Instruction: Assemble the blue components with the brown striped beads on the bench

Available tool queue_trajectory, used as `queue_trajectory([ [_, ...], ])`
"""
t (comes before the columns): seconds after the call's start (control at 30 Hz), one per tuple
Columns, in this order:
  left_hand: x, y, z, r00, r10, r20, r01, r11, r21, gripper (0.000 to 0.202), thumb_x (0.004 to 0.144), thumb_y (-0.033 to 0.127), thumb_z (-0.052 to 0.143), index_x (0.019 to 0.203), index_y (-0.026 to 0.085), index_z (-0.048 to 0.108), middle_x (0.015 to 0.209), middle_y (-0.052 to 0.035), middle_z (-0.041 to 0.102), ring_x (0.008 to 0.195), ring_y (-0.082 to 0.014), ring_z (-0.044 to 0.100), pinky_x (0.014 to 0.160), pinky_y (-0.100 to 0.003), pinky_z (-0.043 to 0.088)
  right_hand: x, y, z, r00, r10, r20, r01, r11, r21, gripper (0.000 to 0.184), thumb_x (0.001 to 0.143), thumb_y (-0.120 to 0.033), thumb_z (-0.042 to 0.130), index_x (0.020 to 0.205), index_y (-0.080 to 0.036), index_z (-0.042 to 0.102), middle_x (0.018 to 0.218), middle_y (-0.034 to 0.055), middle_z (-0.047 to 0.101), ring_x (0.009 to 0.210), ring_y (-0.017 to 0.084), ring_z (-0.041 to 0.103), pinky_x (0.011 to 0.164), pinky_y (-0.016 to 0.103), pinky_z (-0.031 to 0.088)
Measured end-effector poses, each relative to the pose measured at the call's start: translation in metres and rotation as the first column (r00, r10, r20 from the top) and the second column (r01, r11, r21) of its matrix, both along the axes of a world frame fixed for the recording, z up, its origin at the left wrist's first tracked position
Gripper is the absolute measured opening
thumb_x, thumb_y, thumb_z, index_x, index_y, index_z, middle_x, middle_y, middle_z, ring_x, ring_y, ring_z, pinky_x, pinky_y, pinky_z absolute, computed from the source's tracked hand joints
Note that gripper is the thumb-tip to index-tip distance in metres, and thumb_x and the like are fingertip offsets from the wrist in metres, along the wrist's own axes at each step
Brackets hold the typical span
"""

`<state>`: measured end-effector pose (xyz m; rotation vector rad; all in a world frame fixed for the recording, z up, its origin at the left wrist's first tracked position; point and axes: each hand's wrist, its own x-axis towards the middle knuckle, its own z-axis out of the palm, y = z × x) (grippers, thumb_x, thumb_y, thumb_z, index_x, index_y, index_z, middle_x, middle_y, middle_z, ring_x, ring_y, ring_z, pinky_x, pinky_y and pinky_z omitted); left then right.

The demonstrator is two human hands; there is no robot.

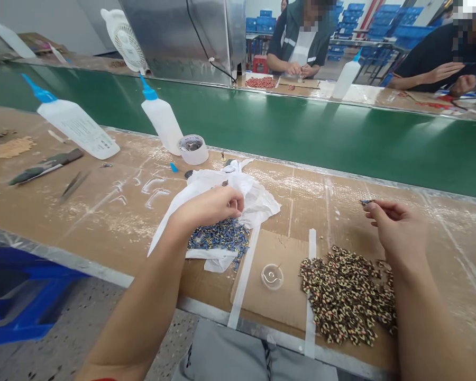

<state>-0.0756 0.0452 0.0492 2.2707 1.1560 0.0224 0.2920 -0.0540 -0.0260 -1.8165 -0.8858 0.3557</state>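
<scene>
My left hand (224, 203) is closed just over a heap of small blue and yellow pieces (218, 235) on crumpled white cloth (257, 196); whatever its curled fingers hold is hidden. Out to the right, my right hand (399, 225) pinches a small dark piece with some blue on it (366, 202) between thumb and fingertips, above the table. Below that hand spreads a big pile of small dark and cream pieces with red dots (347, 296). Between the two heaps, a small clear round dish (272, 276) rests on a taped cardboard sheet (277, 304).
White bottles with blue nozzles (79, 127) (162, 124) and a tape roll (193, 150) stand or lean behind on the left. Tweezers (74, 185) lie farther left. A green conveyor belt (262, 127) runs across the back; two people (299, 47) sit beyond it.
</scene>
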Motion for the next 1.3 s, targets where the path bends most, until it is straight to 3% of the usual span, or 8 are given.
queue_trajectory([
  [0.2, 0.015, -0.014, -0.019, 0.989, -0.093, -0.119, 0.097, 0.995, 0.027, 0.004, 0.071, 0.014, 0.058, 0.071, 0.017, 0.061, 0.067, -0.0008, 0.061, 0.061, -0.0135, 0.051, 0.053, -0.024, 0.028, 0.005, 0.000, 0.000, 0.997, 0.009, 0.071, -0.008, 1.000, -0.016, 0.036, 0.081, -0.040, 0.065, 0.107, -0.015, 0.063, 0.091, 0.0179, 0.070, 0.081, 0.028, 0.067, 0.072, 0.041, 0.049],
  [0.33, 0.018, -0.016, -0.017, 0.980, -0.126, -0.152, 0.131, 0.991, 0.022, 0.008, 0.070, 0.011, 0.053, 0.065, 0.017, 0.056, 0.065, -0.0007, 0.059, 0.061, -0.0138, 0.050, 0.054, -0.025, 0.028, -0.012, -0.007, 0.014, 0.993, 0.092, 0.079, -0.092, 0.996, 0.006, 0.031, 0.084, -0.041, 0.062, 0.101, -0.016, 0.066, 0.090, 0.0158, 0.071, 0.077, 0.024, 0.068, 0.070, 0.038, 0.051],
  [0.63, 0.005, -0.006, 0.007, 0.995, 0.088, 0.041, -0.089, 0.996, 0.028, 0.004, 0.078, 0.020, 0.055, 0.078, 0.017, 0.058, 0.066, 0.0012, 0.061, 0.062, -0.0125, 0.053, 0.057, -0.025, 0.033, -0.036, -0.012, 0.020, 0.977, 0.187, 0.106, -0.191, 0.981, 0.030, 0.028, 0.086, -0.043, 0.060, 0.101, -0.021, 0.066, 0.087, 0.0066, 0.071, 0.075, 0.019, 0.067, 0.073, 0.037, 0.054],
  [0.73, 0.015, -0.011, 0.004, 0.984, 0.053, 0.173, -0.052, 0.999, -0.010, 0.007, 0.081, 0.021, 0.054, 0.084, 0.018, 0.059, 0.063, 0.0033, 0.058, 0.059, -0.0110, 0.050, 0.058, -0.024, 0.033, -0.052, -0.013, 0.021, 0.951, 0.305, 0.058, -0.307, 0.952, 0.021, 0.026, 0.087, -0.041, 0.060, 0.100, -0.020, 0.066, 0.085, 0.0060, 0.070, 0.074, 0.018, 0.065, 0.070, 0.033, 0.053],
  [0.83, 0.033, -0.018, -0.009, 0.944, -0.034, 0.329, 0.083, 0.987, -0.136, 0.008, 0.082, 0.021, 0.055, 0.078, 0.017, 0.061, 0.060, 0.0042, 0.053, 0.056, -0.0094, 0.047, 0.057, -0.024, 0.034, -0.071, -0.018, 0.027, 0.843, 0.536, -0.051, -0.538, 0.843, -0.024, 0.025, 0.089, -0.040, 0.058, 0.099, -0.018, 0.064, 0.080, 0.0048, 0.068, 0.071, 0.016, 0.063, 0.065, 0.029, 0.050],
  [1.03, 0.060, -0.023, -0.046, 0.822, 0.208, 0.530, 0.202, 0.764, -0.613, 0.010, 0.081, 0.019, 0.063, 0.088, 0.012, 0.065, 0.075, -0.0027, 0.065, 0.065, -0.0109, 0.061, 0.069, -0.029, 0.051, -0.103, -0.033, 0.038, 0.425, 0.875, -0.232, -0.901, 0.386, -0.197, 0.021, 0.093, -0.037, 0.054, 0.092, -0.020, 0.065, 0.077, 0.0013, 0.064, 0.070, 0.014, 0.057, 0.061, 0.025, 0.044],
  [1.17, 0.065, -0.023, -0.058, 0.787, 0.282, 0.548, 0.209, 0.714, -0.668, 0.009, 0.078, 0.013, 0.065, 0.087, 0.011, 0.065, 0.077, -0.0035, 0.067, 0.070, -0.0111, 0.064, 0.075, -0.032, 0.054, -0.118, -0.037, 0.037, 0.343, 0.915, -0.212, -0.926, 0.292, -0.241, 0.013, 0.091, -0.030, 0.057, 0.096, -0.021, 0.066, 0.081, 0.0003, 0.065, 0.072, 0.014, 0.055, 0.062, 0.025, 0.043],
  [1.3, 0.068, -0.025, -0.058, 0.828, 0.110, 0.550, 0.197, 0.860, -0.470, 0.008, 0.079, 0.009, 0.060, 0.085, 0.013, 0.063, 0.071, -0.0011, 0.065, 0.067, -0.0106, 0.062, 0.068, -0.026, 0.051, -0.127, -0.037, 0.035, 0.323, 0.931, -0.167, -0.930, 0.280, -0.240, 0.008, 0.090, -0.026, 0.061, 0.094, -0.022, 0.067, 0.079, -0.0011, 0.065, 0.070, 0.012, 0.054, 0.061, 0.024, 0.042],
])
